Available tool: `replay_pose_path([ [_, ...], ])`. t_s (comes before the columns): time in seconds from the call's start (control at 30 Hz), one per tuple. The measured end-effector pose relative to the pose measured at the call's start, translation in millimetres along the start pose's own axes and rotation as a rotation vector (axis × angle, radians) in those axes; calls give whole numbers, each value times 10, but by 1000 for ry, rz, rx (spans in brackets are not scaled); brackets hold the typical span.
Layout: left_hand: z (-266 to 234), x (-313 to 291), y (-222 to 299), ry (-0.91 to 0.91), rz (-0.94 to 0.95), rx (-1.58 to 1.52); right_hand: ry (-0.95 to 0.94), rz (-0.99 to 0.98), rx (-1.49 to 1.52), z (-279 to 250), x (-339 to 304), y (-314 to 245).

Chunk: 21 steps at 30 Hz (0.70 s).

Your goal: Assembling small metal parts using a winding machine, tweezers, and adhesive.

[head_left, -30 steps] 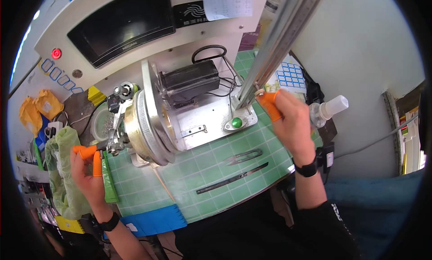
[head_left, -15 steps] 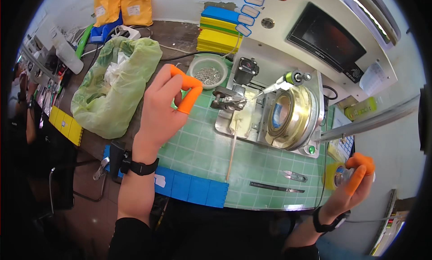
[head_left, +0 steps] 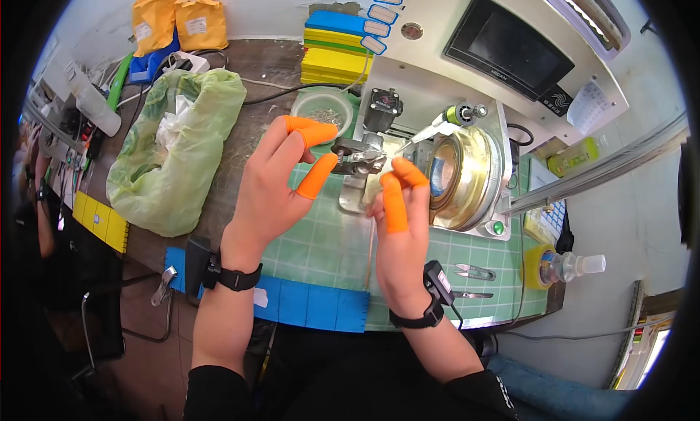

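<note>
Near the front edge of the green mat lies a long blue strip. A thin wooden stick is on the mat just past it. Off to the right, small snips and a dark, thin tool lie side by side, and no hand is on them.

Next come the two hands, with orange covers on some fingers. The left hand is at the left end of the small metal clamp. Its thumb and pointing finger are bent, with a little gap between the tips. I cannot tell if they grip the clamp. The right hand is just by the clamp's right side. Its thumb and pointing finger come close together, but I cannot tell if they pinch something small.

The clamp is on the front part of the machine, between the hands. A tool with a thin tip points down near it, and a big gold ring is to its right.

The work looks partway through to me, since both hands are at the clamp. I see no piece that is surely finished. The bowl behind the left hand has many tiny metal bits in it, so plenty seems left. Farther back is a stack of yellow and blue strips.
</note>
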<state>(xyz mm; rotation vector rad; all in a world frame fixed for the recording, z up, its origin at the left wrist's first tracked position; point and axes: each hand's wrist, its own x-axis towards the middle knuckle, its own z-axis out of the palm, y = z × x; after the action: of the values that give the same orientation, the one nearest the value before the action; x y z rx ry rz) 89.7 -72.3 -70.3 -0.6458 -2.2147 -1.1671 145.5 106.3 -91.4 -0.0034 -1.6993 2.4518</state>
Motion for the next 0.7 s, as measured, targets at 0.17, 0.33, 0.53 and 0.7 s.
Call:
replay_pose_path([
  [0.17,13,-6,31,-2,-4,9,21,-113,-48,128,230,-30],
  [0.33,-4,-6,7,-23,21,54,64,-66,80,28,172,183],
  [0.53,-41,169,36,19,58,29,131,-69,121,70,280,210],
  [0.7,-56,739,482,-279,99,-108,76,-84,157,124,384,162],
])
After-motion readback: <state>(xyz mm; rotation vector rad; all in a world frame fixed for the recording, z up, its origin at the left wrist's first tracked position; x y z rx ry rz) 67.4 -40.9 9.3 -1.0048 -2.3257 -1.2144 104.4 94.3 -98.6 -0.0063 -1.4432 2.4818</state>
